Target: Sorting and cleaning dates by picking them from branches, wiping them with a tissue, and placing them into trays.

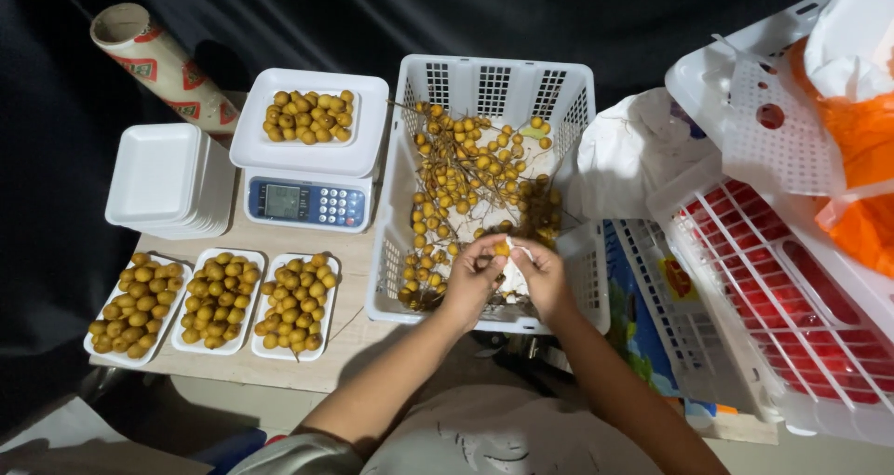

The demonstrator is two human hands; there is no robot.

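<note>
Both my hands meet over the near end of a white plastic basket [389, 205] that holds small yellow-brown fruits on thin twigs [466, 172]. My left hand [473, 278] pinches one yellow fruit [502, 248] at its fingertips. My right hand [543, 275] holds a thin pale stem or strip next to that fruit. The two hands touch each other at the fingertips.
A digital scale [307, 200] carries a white tray of fruits [309, 116]. Three filled white trays [216, 300] lie at the table's front left, a stack of empty trays [160, 177] behind them. A cardboard tube [158, 63] lies at the back left. White crates [792, 279] stand right.
</note>
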